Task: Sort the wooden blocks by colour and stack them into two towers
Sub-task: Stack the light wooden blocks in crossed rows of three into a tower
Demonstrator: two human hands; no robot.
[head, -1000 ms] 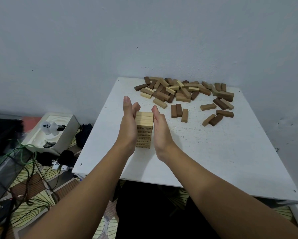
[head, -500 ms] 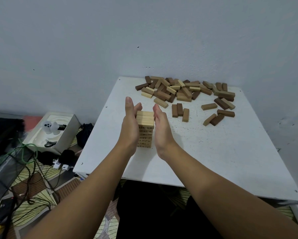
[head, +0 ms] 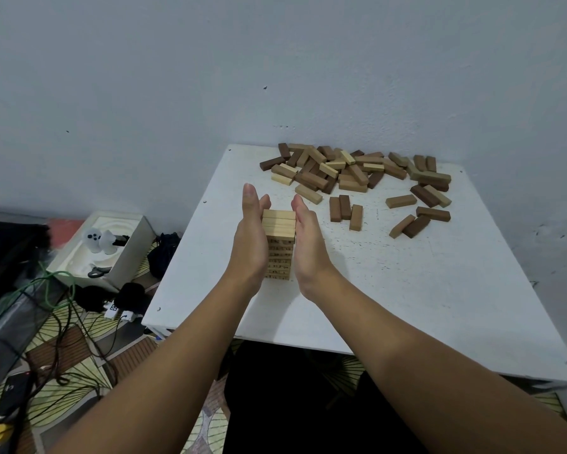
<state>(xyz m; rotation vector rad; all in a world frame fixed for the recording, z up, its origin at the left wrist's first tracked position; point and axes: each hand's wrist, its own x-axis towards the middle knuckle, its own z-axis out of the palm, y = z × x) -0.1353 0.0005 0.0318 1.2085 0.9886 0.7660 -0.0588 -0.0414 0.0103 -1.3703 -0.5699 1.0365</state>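
Observation:
A tower of light wooden blocks (head: 279, 244) stands on the white table (head: 406, 290), several layers high. My left hand (head: 249, 244) lies flat against its left side with straight fingers. On the other side my right hand (head: 308, 244) presses flat against it, fingers straight too. A mixed pile of light and dark blocks (head: 351, 172) lies at the table's far edge. Three brown blocks (head: 344, 209) lie side by side just behind the tower, and a few more loose blocks (head: 416, 211) are scattered to the right.
The table stands in a corner, with walls behind it and to its right. Left of it, on the floor, an open white box (head: 102, 247) holds small items, beside dark cables (head: 62, 322) and a power strip (head: 118, 311).
Both hands stay flat against the tower's sides. They have closed in slightly on it; the blocks on the table have not moved.

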